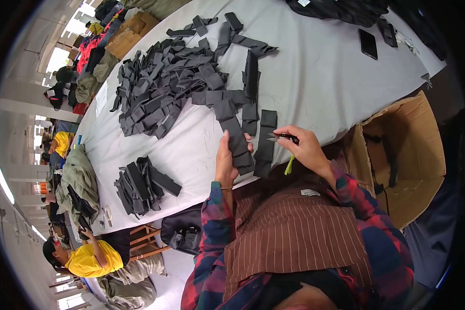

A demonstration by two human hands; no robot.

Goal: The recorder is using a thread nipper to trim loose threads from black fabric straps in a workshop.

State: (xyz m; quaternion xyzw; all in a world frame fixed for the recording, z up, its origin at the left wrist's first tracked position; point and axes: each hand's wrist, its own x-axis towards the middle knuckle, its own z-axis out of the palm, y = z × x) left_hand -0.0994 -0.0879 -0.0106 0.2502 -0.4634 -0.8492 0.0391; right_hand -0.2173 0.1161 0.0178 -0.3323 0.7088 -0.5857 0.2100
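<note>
My left hand grips a dark grey fabric strip near its lower end, thumb on one side and fingertips showing at the other. In my right hand is a pair of small black thread snips, blades pointing left toward the strips. A yellow-green tie hangs below that hand. Between the two hands another grey fabric strip lies lengthwise on the white-covered table. Just beyond the left hand, more folded strips lie crossed, one standing partly on edge.
A big heap of grey strips covers the table's far left; a smaller pile sits nearer. A phone and black cloth lie at the far right. An open cardboard box stands at my right. A person in yellow is at left.
</note>
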